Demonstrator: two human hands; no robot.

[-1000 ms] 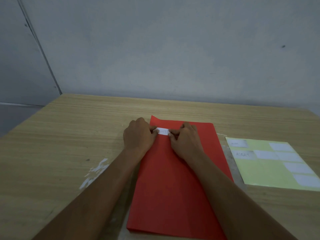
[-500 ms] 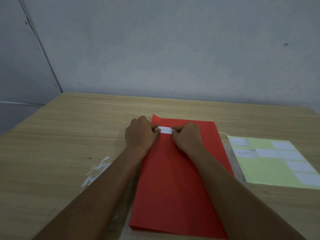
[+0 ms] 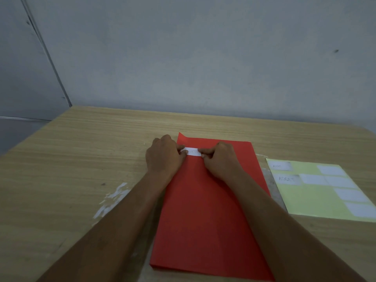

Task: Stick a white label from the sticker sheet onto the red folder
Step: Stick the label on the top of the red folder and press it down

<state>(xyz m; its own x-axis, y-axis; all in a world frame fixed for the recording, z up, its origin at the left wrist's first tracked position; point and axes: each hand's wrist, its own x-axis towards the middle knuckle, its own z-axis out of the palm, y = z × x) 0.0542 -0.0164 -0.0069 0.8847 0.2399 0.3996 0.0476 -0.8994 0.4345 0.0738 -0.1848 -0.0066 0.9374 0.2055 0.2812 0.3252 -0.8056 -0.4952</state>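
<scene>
- I see a wooden table [image 3: 71,159] filling the lower view, set against a grey wall [image 3: 203,58]
- The red folder [image 3: 203,210] lies flat on the table in front of me, long side running away from me
- The pale green sticker sheet [image 3: 313,200] lies on the table just right of the folder, several white labels left on it, two with handwriting
- My left hand [image 3: 162,157] is curled, fingertips pressing the left end of the label
- My right hand [image 3: 219,161] is curled too, pinching the label's right end
- The white label [image 3: 192,152] sits near the folder's far edge, between both hands; I can't tell if it is fully stuck down
- A patch of white scuffs [image 3: 112,198] marks the table left of the folder
</scene>
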